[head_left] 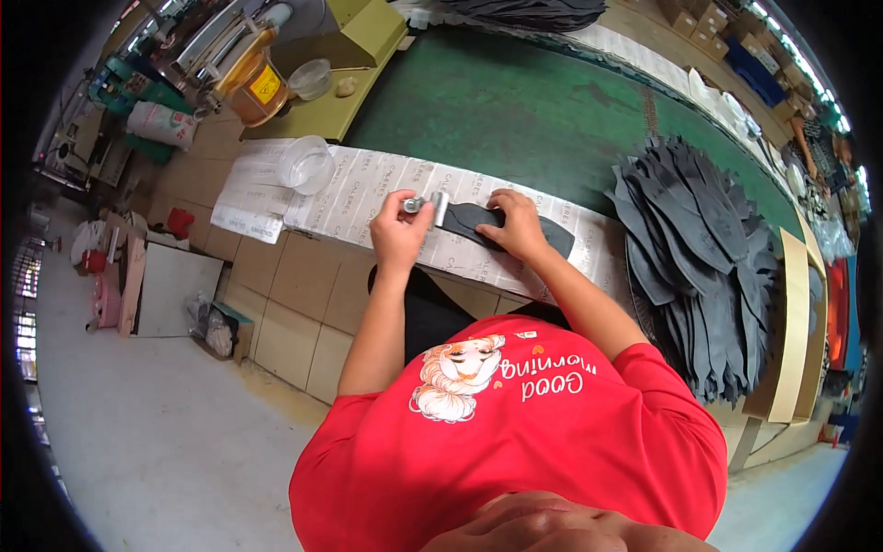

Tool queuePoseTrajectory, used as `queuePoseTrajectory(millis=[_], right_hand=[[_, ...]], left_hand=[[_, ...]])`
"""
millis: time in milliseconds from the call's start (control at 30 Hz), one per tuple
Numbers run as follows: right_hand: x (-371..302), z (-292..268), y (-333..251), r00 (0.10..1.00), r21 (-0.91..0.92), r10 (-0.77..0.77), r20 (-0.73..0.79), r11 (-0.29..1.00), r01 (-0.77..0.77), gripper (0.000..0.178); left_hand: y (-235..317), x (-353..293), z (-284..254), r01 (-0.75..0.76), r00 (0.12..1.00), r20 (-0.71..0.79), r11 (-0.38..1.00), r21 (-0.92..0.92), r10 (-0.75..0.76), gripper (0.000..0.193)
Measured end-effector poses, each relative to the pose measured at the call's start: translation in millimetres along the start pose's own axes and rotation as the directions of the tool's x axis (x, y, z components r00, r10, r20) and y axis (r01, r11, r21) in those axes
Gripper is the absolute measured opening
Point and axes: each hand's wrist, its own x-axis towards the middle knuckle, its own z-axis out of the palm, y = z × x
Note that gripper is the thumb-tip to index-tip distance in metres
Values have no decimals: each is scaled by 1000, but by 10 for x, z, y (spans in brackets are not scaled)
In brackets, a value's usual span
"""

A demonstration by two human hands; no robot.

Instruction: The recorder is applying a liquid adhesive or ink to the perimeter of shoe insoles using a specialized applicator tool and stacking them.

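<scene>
My left hand (399, 230) is closed round a small silver metal tool (440, 210) with a short bar-shaped head; its exact kind I cannot make out. The head is at the left end of a dark grey shoe-sole-shaped piece (467, 219), which lies flat on the paper-covered edge (359, 204) of the bench. My right hand (518, 227) holds this piece down, thumb and fingers on its middle. To the right, a big heap of similar dark sole-shaped pieces (704, 248) overlaps in a fan.
A green belt surface (478, 110) stretches beyond the paper strip. One clear plastic tub (306, 166) stands at its left end. Farther back are a yellow-green machine (354, 55), an orange cylinder (258, 90) and another clear tub (311, 80). An open cardboard box (782, 322) stands beside the heap.
</scene>
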Motion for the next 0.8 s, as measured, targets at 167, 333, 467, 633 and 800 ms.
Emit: queuePoseTrajectory(millis=[167,333,467,633,800], right_hand=[[-161,-43,-68,977,-222,-70,-201,975,25,54],[-204,8,8,951,-146,-104,-291,987,63,51],[-209,24,0,918,-136,-140,-370,986,96,49],[-224,30,0,871,-109,-210,-445,978,181,47],[-235,12,-7,851,-83,-232,-471,972,219,46]], left_hand=[[105,-84,129,-63,998,36,991,114,59,31],[141,-117,323,-104,991,93,986,129,93,29],[166,-139,472,-286,954,148,939,190,260,30],[64,56,465,-385,923,131,866,318,362,30],[-142,372,135,-182,977,-24,888,421,211,31]])
